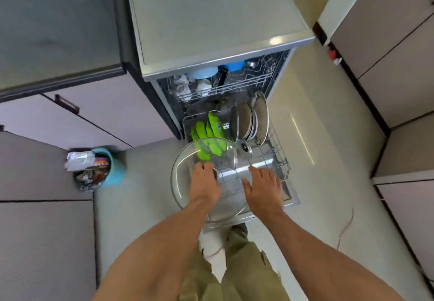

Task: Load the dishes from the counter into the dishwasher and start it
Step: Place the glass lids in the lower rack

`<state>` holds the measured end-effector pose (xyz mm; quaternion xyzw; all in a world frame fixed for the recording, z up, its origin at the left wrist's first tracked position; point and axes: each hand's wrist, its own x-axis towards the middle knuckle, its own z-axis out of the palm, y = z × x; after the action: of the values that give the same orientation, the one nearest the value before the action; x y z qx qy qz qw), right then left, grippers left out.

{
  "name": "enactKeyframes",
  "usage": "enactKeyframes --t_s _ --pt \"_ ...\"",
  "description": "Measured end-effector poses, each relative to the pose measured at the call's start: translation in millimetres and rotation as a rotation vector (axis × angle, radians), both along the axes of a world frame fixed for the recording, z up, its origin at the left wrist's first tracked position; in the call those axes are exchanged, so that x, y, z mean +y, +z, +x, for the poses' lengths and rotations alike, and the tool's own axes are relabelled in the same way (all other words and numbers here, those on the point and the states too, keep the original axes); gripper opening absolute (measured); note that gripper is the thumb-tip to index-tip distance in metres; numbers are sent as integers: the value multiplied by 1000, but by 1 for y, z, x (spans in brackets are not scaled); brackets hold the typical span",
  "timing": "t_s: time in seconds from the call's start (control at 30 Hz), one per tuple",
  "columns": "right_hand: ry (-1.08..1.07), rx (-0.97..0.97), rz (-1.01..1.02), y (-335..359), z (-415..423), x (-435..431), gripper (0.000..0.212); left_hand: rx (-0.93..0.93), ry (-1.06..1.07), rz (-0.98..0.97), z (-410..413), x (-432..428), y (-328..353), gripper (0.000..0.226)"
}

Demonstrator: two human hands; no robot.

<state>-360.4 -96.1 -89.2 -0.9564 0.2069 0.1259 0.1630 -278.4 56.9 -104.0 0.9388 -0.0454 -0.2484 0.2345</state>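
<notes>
The dishwasher (211,31) stands open with its lower rack (280,157) pulled out over the door. A large clear glass lid (185,176) hangs above the rack's front half. My left hand (204,183) grips the dark knob at the lid's centre. My right hand (264,188) lies with spread, straight fingers against the lid's right edge. Several grey plates (249,120) stand upright at the rack's back right, and green plastic pieces (207,134) fill its back left. The upper rack (223,82) holds cups and blue bowls.
A teal waste bin (110,167) stuffed with wrappers stands on the floor to the left. Cabinets flank the dishwasher on the left and line the right wall. A thin red cord (345,228) trails on the pale floor to the right. My legs are just before the door.
</notes>
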Motion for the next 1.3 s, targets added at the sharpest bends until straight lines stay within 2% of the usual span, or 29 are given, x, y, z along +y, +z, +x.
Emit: enactKeyframes --t_s 0.13,0.2,0.3,0.37,0.47,0.53,0.63,0.73,0.8,0.9,0.97,1.03,1.13,1.3 --pt "204 118 102 -54 26 -29 63 140 95 -103 12 -52 -50 40" --pt "218 157 180 -84 42 -39 66 187 153 -159 18 -73 -80 38" --pt "145 168 299 -128 57 -50 55 273 194 -296 24 -97 -123 28" --pt "111 156 337 -154 60 -57 48 304 199 -373 25 -108 -145 30" --pt "66 135 391 -186 56 -70 41 382 180 -366 27 -120 -164 22" --pt "27 115 371 -203 50 -81 35 409 177 -405 31 -128 -171 16" --pt "-12 125 298 -223 39 -95 40 408 82 -422 34 -138 -176 13" --pt "-121 134 290 -232 28 -105 39 435 -50 -403 32 -145 -180 26" --pt "-255 122 300 -233 21 -114 37 393 -141 -424 30 -145 -179 33" --pt "-461 62 370 -233 6 -136 32 46 -336 -542 28 -138 -178 29" --pt "-506 10 420 -235 -3 -151 32 -154 -499 -598 29 -132 -177 25" --pt "-519 -25 442 -238 -8 -165 27 -273 -655 -588 28 -127 -178 23" --pt "-577 -63 523 -239 -10 -180 26 -305 -754 -560 23 -120 -182 24" --pt "-656 -105 680 -243 -3 -196 37 -249 -723 -447 24 -104 -201 28"
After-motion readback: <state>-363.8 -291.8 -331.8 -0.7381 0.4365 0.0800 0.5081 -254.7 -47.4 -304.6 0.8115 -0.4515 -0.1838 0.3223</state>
